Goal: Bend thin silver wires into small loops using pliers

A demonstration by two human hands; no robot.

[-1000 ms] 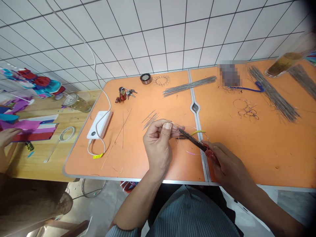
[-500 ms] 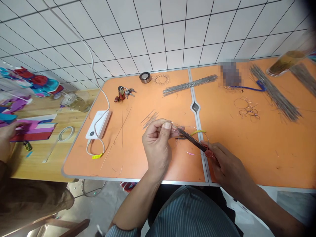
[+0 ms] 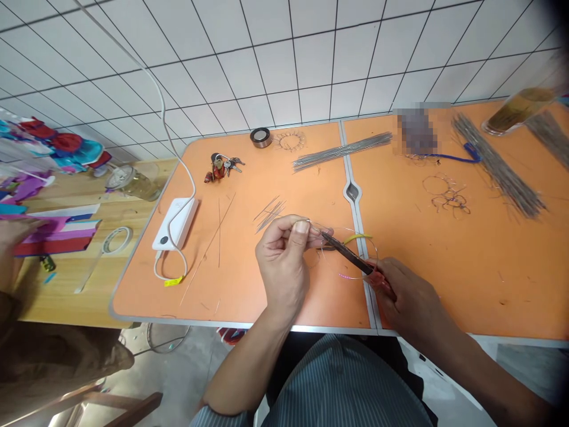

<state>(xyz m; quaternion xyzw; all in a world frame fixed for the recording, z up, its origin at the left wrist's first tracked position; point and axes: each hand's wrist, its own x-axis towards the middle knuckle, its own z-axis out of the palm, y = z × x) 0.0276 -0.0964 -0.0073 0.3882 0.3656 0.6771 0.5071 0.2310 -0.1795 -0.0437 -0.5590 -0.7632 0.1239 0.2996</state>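
Thumb and fingers of my left hand (image 3: 285,252) pinch a thin wire (image 3: 340,228) that curves away to the right in a loop. My right hand (image 3: 409,290) is wrapped round the red handles of a pair of pliers (image 3: 351,255). The dark jaws of the pliers point up and left and meet the wire beside my left fingertips; whether they bite it I cannot tell. Just behind the pliers shows a yellow piece (image 3: 357,237). A short row of pink beads (image 3: 347,276) sits on a thin curve below the jaws.
On the orange table (image 3: 284,296) lie cut wires (image 3: 269,214), a wire bundle (image 3: 342,152), keys (image 3: 224,167), a tape roll (image 3: 260,137) and a white power bank (image 3: 175,223). Tangled wire loops (image 3: 448,198) and a thicker bundle (image 3: 498,166) lie right. A co-worker's hand (image 3: 18,231) is at far left.
Hardly anything differs. My right hand and the pliers' handles have shifted very slightly to the right, while the left hand stays in place.
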